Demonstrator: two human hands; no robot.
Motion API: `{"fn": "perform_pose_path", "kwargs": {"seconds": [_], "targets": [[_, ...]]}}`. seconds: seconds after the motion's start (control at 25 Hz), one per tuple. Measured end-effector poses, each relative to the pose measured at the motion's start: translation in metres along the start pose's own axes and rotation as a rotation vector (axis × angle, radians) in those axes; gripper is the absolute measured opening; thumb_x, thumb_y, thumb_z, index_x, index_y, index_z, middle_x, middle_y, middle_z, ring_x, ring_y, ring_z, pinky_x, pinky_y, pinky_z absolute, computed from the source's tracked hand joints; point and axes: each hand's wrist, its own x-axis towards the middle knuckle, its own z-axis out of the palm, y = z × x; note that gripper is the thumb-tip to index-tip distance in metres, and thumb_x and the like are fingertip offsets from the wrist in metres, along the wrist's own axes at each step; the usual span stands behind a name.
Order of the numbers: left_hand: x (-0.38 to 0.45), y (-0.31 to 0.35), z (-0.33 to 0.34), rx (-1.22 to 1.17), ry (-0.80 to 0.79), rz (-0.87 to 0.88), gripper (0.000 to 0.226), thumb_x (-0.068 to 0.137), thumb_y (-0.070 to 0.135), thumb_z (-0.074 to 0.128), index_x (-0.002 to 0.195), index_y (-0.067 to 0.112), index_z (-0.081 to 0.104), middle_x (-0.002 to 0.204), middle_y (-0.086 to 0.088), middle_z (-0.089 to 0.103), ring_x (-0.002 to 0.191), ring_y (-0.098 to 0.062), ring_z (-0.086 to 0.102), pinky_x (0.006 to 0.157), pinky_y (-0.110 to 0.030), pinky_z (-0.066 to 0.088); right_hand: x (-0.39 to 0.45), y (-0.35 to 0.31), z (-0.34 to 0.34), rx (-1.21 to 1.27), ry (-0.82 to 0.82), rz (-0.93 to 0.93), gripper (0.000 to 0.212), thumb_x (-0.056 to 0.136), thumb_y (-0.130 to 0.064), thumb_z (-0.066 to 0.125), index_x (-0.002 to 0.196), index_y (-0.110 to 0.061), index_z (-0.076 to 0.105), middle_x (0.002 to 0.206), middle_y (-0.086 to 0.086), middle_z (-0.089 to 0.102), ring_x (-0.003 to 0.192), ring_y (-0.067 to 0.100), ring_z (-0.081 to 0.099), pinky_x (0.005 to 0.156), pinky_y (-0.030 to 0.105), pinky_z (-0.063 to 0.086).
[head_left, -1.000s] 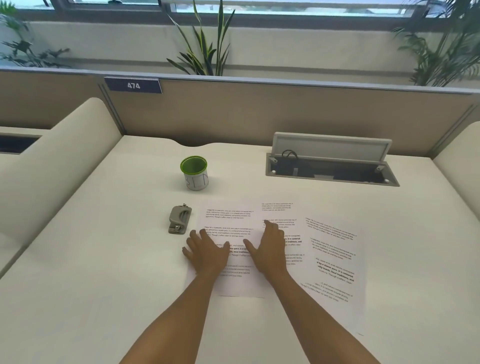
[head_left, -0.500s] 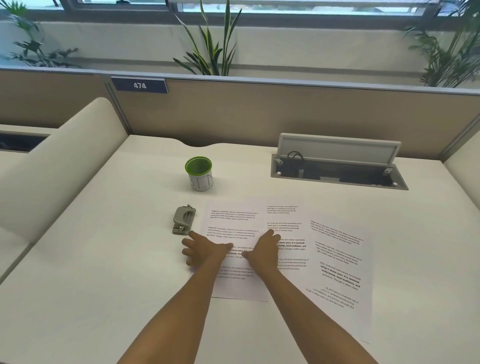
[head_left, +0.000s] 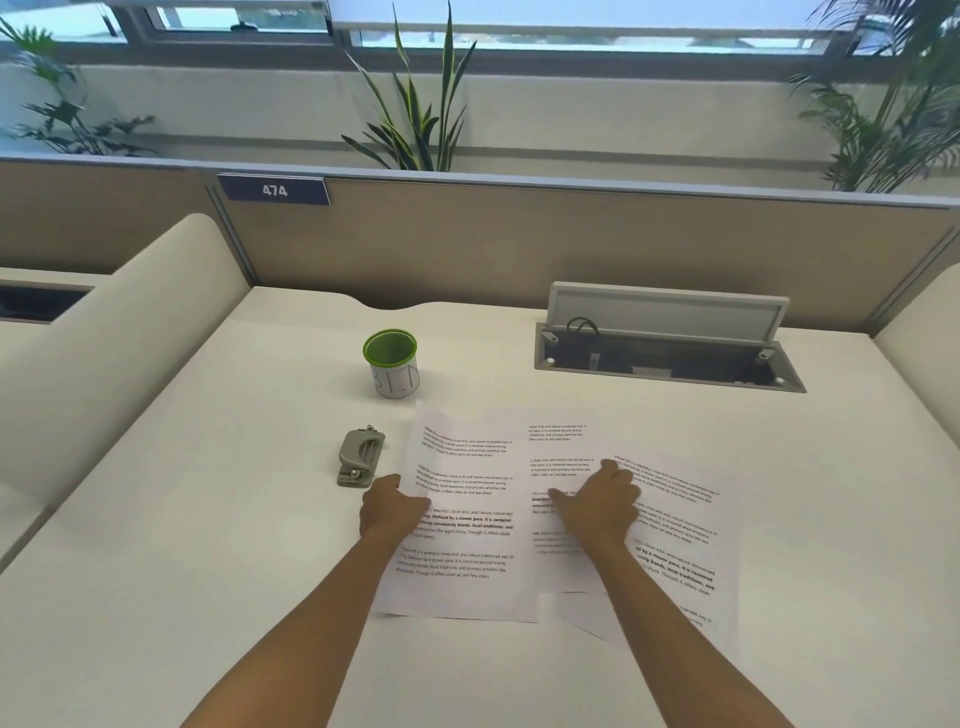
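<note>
**Both hands on 3 printed sheets, desk 474**

Writing: a dark blue plate (head_left: 274, 190) on the partition at upper left reads "474". The bold line on the left sheet (head_left: 467, 566) reads "Defined by a slower pace, it is centered", with "local traditions, and" under it. The same bold words show on the right sheet (head_left: 685, 551). A white cup with a green rim (head_left: 390, 364) has hand-drawn letters on its side, too faint to read.

The 3 sheets lie overlapped at centre frame on the cream desk (head_left: 208, 519). The left sheet's long axis runs from the bottom to the top of the frame, leaning slightly right. Its text is upright to the camera and its top edge points at the cup. The middle sheet (head_left: 558, 447) sits partly under it, with the same heading. The right sheet is turned clockwise, so its lines slope down toward the right.

The left hand (head_left: 392, 506) grasps the left sheet at its left edge, thumb on top of the paper and fingers curled at the edge. The right hand (head_left: 597, 501) lies flat and released, palm down, over the seam between the middle and right sheets.

A grey hole punch (head_left: 360, 457) lies just left of the left sheet, near the left hand. An open cable tray (head_left: 665, 358) sits at upper right.
</note>
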Motion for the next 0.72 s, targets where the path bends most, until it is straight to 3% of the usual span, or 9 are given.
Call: {"fn": "perform_pose_path", "kwargs": {"seconds": [0.16,0.36,0.52,0.72], "targets": [[0.006,-0.012,-0.009,-0.242,-0.08,0.145,0.016,0.084,0.009,0.073,0.099,0.014,0.07,0.098,-0.003,0.073,0.097,-0.03,0.071,0.088,-0.041,0.057,0.011,0.019,-0.01,-0.064,-0.039,0.085,0.104,0.073,-0.055,0.083,0.145,-0.004,0.027,0.146,0.017,0.035,0.134,0.036,0.041,0.104,0.049,0.045],[0.009,-0.014,-0.015,-0.52,-0.242,0.129,0.027,0.085,0.003,0.076,0.108,0.016,0.07,0.105,-0.001,0.077,0.101,-0.025,0.073,0.093,-0.043,0.056,0.014,0.015,-0.012,0.113,-0.081,0.092,0.1,0.075,-0.035,0.089,0.144,0.001,0.027,0.148,0.021,0.034,0.13,0.043,0.051,0.1,0.048,0.049],[0.007,-0.009,-0.01,-0.65,-0.293,0.081,0.031,0.084,-0.002,0.075,0.114,0.008,0.07,0.107,-0.008,0.078,0.1,-0.028,0.074,0.09,-0.042,0.058,0.012,0.015,-0.013,0.162,-0.067,0.085,0.081,0.076,-0.028,0.088,0.134,-0.004,0.038,0.133,0.018,0.057,0.119,0.04,0.061,0.096,0.048,0.05],[0.004,-0.006,0.002,-0.712,-0.322,0.05,0.034,0.086,0.001,0.074,0.119,0.003,0.068,0.115,-0.014,0.075,0.108,-0.033,0.071,0.1,-0.05,0.053,0.015,0.035,-0.01,0.395,-0.089,-0.035,0.034,0.096,-0.022,0.065,0.128,-0.012,0.059,0.121,0.013,0.071,0.102,0.031,0.066,0.079,0.032,0.045]]}}
